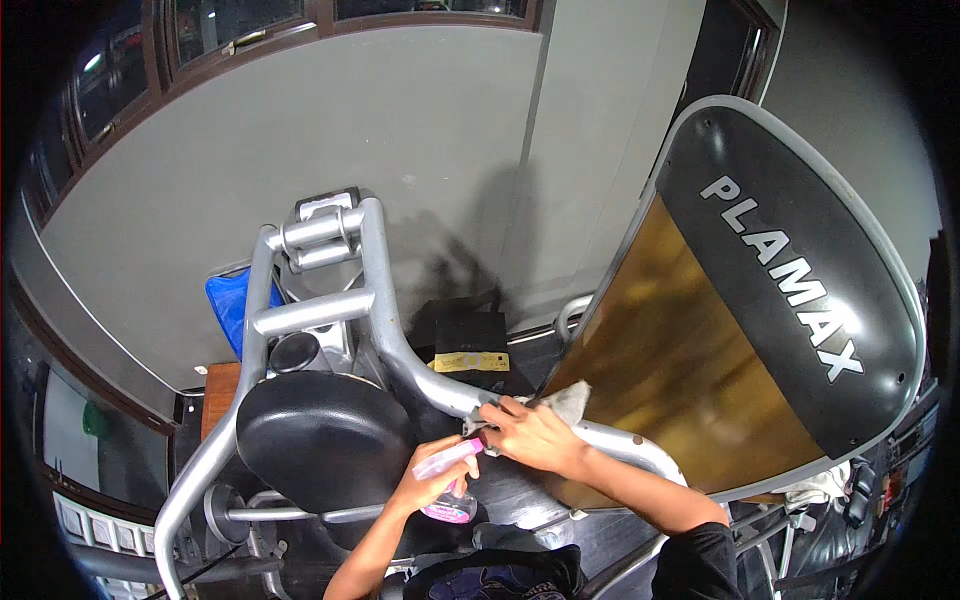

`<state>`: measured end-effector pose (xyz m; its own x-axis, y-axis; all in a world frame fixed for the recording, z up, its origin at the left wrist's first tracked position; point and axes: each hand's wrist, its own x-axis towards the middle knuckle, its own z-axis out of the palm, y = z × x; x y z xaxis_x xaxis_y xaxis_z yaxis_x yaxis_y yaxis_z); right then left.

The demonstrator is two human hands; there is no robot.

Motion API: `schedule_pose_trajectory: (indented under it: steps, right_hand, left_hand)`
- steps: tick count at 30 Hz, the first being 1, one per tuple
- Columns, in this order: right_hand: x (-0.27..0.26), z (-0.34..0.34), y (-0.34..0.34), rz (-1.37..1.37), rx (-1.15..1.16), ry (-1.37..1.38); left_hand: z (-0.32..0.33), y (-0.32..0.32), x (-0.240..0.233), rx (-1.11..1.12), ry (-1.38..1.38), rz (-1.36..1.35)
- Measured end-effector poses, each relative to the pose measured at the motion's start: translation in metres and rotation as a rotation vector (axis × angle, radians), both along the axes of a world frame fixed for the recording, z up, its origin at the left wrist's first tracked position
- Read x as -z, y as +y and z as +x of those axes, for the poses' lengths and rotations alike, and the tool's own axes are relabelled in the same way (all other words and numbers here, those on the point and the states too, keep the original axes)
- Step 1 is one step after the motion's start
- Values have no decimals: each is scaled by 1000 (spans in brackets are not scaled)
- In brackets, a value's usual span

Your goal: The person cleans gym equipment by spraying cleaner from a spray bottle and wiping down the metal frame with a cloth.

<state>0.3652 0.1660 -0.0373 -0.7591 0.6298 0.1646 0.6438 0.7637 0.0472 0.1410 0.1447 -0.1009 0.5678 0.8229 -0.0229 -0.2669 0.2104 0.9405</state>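
Note:
My left hand [433, 474] grips a clear spray bottle [450, 504] with a pink and translucent trigger head. Just right of its nozzle, my right hand [536, 437] holds a whitish cloth [568, 401] against the silver tube frame [429, 384] of an exercise machine. Part of the cloth is hidden under the fingers. The tube runs on to the right beneath my right wrist. Left of both hands lies the machine's black padded cushion [322, 442].
A large machine shroud [757, 300] marked PLAMAX stands at the right. Behind the frame are a grey wall [337, 120], a black box with a yellow strip [471, 361] and a blue item [229, 304]. A white rack [105, 531] is at lower left.

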Motion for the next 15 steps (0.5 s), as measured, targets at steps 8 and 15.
schedule_pose_trajectory:
  steps: [8,15]
  right_hand:
    - [-11,50,-30,-71,96,-35]
    - [0,43,-9,-164,304,456]
  left_hand:
    - [-5,0,2,15,23,19]
    - [2,5,-3,18,56,28]
